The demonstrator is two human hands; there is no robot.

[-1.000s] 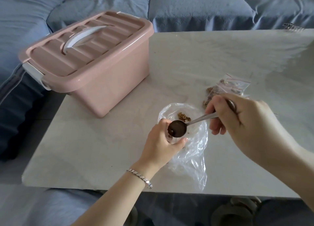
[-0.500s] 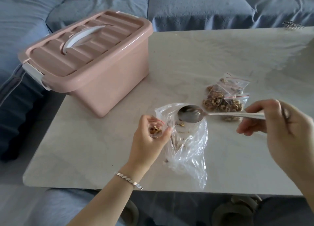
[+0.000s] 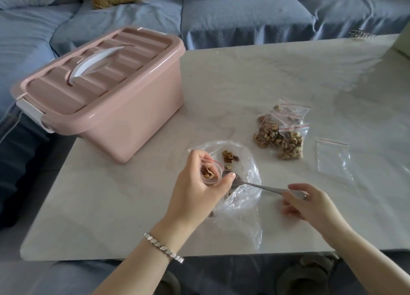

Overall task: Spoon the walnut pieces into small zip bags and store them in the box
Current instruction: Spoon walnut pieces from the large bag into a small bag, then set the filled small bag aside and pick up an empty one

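The small clear zip bag with a red seal line stands mouth-up in the left hand, over the near middle of the table. The fingers and thumb curl round it, and a few brown walnut pieces lie inside. At its three o'clock, just beside the thumb, the bowl of a slim metal spoon dips into the mouth of a large crumpled clear plastic bag. The bowl is partly hidden, so what it carries cannot be told. The handle runs toward four o'clock into the right hand, which pinches its end between thumb and forefinger, the other fingers loosely curled beneath. Loose walnut bits sit in the large bag at the small bag's one o'clock.

Farther out at two o'clock, a cluster of filled zip bags lies on the pale marble-look table. An empty flat zip bag lies at three o'clock, apart from them. At ten o'clock stands the pink plastic box, lid on, its white handle folded flat. A silver bracelet circles the left wrist. A blue sofa fills twelve o'clock.
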